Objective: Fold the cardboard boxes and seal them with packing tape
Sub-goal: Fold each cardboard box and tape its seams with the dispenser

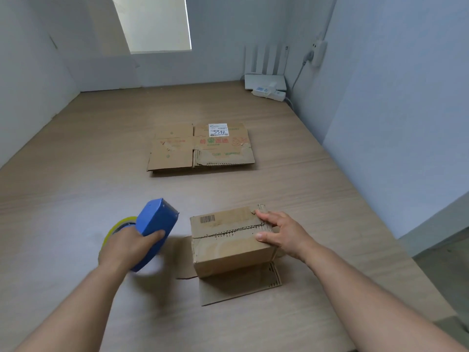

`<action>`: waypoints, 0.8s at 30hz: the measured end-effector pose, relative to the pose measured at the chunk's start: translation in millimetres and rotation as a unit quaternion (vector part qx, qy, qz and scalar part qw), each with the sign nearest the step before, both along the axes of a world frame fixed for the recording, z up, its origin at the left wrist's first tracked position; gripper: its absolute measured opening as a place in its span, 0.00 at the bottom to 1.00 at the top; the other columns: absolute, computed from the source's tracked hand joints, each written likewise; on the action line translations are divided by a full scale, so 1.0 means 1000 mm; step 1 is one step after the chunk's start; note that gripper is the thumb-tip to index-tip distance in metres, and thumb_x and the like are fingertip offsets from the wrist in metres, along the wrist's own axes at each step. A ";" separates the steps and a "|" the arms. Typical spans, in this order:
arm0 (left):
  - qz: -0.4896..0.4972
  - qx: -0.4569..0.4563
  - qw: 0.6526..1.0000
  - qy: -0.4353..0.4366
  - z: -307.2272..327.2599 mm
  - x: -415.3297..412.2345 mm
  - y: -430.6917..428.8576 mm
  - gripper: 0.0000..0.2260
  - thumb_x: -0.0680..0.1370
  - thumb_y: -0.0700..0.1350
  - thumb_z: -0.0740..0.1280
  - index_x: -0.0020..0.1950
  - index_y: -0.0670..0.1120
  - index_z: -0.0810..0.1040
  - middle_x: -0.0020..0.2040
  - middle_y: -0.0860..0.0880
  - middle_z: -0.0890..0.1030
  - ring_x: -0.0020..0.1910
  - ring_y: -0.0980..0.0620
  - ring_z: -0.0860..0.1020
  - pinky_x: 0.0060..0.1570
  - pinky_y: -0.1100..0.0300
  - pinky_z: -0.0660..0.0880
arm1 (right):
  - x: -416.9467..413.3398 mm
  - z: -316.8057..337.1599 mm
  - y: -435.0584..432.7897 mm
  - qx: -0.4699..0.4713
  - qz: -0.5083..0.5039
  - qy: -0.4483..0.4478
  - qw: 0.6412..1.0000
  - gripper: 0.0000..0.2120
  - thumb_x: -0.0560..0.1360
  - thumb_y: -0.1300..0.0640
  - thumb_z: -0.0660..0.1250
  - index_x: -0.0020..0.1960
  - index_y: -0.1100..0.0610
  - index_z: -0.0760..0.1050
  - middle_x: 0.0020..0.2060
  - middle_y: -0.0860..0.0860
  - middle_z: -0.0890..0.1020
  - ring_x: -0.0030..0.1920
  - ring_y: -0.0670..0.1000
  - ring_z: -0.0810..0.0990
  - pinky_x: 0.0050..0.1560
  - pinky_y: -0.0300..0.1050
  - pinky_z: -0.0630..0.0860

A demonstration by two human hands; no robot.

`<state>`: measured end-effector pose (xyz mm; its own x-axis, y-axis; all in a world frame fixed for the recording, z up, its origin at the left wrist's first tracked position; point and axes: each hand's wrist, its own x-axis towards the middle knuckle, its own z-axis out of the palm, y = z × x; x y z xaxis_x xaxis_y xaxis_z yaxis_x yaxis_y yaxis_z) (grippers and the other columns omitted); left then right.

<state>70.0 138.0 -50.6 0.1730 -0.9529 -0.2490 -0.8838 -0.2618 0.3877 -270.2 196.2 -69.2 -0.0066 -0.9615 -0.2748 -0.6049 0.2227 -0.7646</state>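
Holds a blue plastic tape dispenser [155,223] in the left hand [129,241], with fingers curled round its body and the thumb laid along the near side. Carries a yellowish roll of packing tape [114,229] at the back end, partly hidden behind the hand. Hangs above the light wooden bench [76,174], just left of the small brown cardboard box [228,246] and not touching it, with the nose tilted up and away.

Rests the right hand [279,233] on the right end of the box top, fingers rather straight and spread, thumb near the seam, gripping nothing. Both hands well apart, with most of the box top between them.

Stands near the front of the bench, a little right of the middle, with the top flaps folded down and meeting in a ragged seam from left to right. Shows a black barcode [207,219] at the far left of the top. At the near side, one loose cardboard flap [238,285] lying flat on the bench under the front wall.

Farther back, around the middle of the bench and well apart from the box: a stack of flattened brown cardboard boxes [193,153], with a white shipping label [218,130] on the top one, bearing handwritten digits. In the far right corner, against the wall: a white router with upright antennas [265,81], and a white power strip [269,93] just in front of it.
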 end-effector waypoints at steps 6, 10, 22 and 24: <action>-0.129 0.010 0.984 0.126 0.082 -0.053 0.013 0.20 0.57 0.67 0.67 0.39 0.55 0.78 0.35 0.55 0.80 0.36 0.55 0.79 0.33 0.60 0.74 | -0.004 -0.009 -0.001 -0.011 0.004 -0.004 1.000 0.30 0.70 0.48 0.73 0.70 0.42 0.68 0.71 0.49 0.64 0.71 0.48 0.63 0.67 0.36 0.56; -0.296 0.066 0.951 -0.065 0.075 -0.092 0.021 0.20 0.65 0.68 0.66 0.48 0.56 0.75 0.41 0.57 0.79 0.40 0.58 0.77 0.40 0.62 0.76 | -0.007 -0.012 -0.002 -0.014 0.010 0.014 1.000 0.31 0.70 0.43 0.73 0.70 0.37 0.67 0.72 0.47 0.62 0.71 0.47 0.62 0.68 0.40 0.59; -0.328 0.006 0.936 -0.128 0.044 -0.093 0.025 0.20 0.67 0.71 0.63 0.49 0.59 0.67 0.39 0.60 0.74 0.38 0.60 0.73 0.33 0.68 0.68 | 0.014 0.017 -0.003 -0.104 -0.103 -0.158 0.977 0.21 0.72 0.64 0.63 0.64 0.50 0.73 0.57 0.44 0.75 0.49 0.39 0.76 0.49 0.37 0.74; -0.329 0.008 0.937 -0.117 0.043 -0.090 0.025 0.20 0.67 0.71 0.63 0.49 0.59 0.67 0.39 0.60 0.74 0.39 0.60 0.74 0.35 0.67 0.69 | 0.026 0.020 -0.004 -0.033 -0.110 -0.250 0.962 0.25 0.72 0.66 0.59 0.67 0.50 0.70 0.53 0.44 0.77 0.34 0.41 0.77 0.33 0.35 0.73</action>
<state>-20.0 163.2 -7.6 -0.3996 -0.8686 -0.2930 -0.9160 0.3665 0.1630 -244.2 191.7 -49.1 -0.0942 -0.9673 -0.2356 -0.1030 0.2449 -0.9641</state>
